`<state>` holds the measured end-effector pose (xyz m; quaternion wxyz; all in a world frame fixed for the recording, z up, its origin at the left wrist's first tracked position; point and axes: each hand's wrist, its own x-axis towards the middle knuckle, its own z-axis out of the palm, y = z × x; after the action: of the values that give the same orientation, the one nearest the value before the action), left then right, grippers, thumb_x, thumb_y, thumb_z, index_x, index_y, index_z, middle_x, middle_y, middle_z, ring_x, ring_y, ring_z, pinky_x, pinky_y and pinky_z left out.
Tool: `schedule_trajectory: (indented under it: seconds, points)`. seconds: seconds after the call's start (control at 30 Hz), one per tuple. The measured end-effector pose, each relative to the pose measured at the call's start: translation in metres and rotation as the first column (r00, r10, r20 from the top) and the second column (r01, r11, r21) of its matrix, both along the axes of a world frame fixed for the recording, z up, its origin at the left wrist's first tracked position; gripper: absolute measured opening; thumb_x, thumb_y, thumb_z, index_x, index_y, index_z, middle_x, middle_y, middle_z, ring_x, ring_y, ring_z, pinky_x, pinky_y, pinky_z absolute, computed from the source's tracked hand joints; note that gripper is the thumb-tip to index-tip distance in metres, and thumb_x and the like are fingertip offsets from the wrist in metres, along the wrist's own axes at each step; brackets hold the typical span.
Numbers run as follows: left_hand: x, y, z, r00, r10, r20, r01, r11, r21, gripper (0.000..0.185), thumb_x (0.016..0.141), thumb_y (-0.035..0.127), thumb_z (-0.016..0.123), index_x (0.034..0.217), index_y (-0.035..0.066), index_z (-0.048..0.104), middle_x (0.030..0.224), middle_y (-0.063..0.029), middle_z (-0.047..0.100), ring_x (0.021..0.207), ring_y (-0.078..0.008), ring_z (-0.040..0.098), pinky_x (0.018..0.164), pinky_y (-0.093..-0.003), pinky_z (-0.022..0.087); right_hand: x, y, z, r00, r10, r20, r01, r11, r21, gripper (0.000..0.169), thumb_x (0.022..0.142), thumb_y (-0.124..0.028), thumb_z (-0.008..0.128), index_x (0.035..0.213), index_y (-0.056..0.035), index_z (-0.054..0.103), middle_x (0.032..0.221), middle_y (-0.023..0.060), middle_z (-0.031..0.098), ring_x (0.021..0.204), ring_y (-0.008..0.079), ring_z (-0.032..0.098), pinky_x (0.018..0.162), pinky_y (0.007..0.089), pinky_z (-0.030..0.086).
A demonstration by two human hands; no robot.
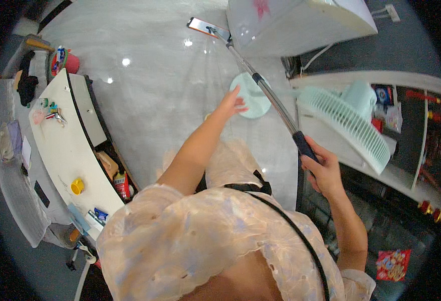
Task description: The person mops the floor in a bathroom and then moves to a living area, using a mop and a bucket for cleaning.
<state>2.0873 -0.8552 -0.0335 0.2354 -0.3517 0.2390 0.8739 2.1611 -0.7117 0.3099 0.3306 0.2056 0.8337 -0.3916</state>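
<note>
My right hand (324, 169) grips the dark handle of a flat mop (256, 79) with a telescopic metal pole. The pole slants away to the upper left. Its flat rectangular head (201, 26) lies on the grey glossy floor (160, 94), beside a large white appliance or cabinet. My left hand (233, 105) holds nothing; its fingers are partly spread and a little blurred. From this view it overlaps the left rim of the round mint-green base (252, 109) of a standing fan. Whether it touches the base I cannot tell. The fan's slatted head (344, 124) stands to the right.
At left, a white table (55, 131) bears a yellow cup (77, 186) and small items; a grey sofa (2, 188) stands behind it. A pink bucket (72, 63) is beyond. The white object (299, 34) occupies the top right, above a shelf unit (408, 180).
</note>
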Motion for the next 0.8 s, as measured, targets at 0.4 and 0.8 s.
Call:
schedule_trajectory:
  seconds: [0.4,0.8]
  points:
    - [0.121,-0.108,-0.014,0.885,0.414,0.213,-0.381,0.907,-0.179,0.035,0.073,0.030,0.047,0.095,0.005,0.036,0.080,-0.0091,0.040,0.071,-0.0200,0.043,0.066,-0.0384,0.044,-0.244,-0.083,-0.102,0.997,-0.069,-0.030,0.048,0.893,-0.447,0.037,0.068,-0.006,0.049,0.104,-0.0053,0.043,0.054,0.0061,0.043,0.035,0.0101,0.036,0.028,0.0238,0.025]
    - [0.128,-0.098,0.045,0.859,0.510,0.049,-0.510,0.860,-0.013,0.038,0.073,0.026,0.051,0.099,0.004,0.034,0.084,-0.0104,0.042,0.073,-0.0210,0.044,0.067,-0.0386,0.043,-0.290,-0.169,-0.055,0.939,0.329,-0.099,-0.340,0.850,-0.403,0.016,0.067,-0.009,0.045,0.055,-0.0073,0.033,0.049,0.0004,0.034,0.037,0.0078,0.032,0.030,0.0209,0.024]
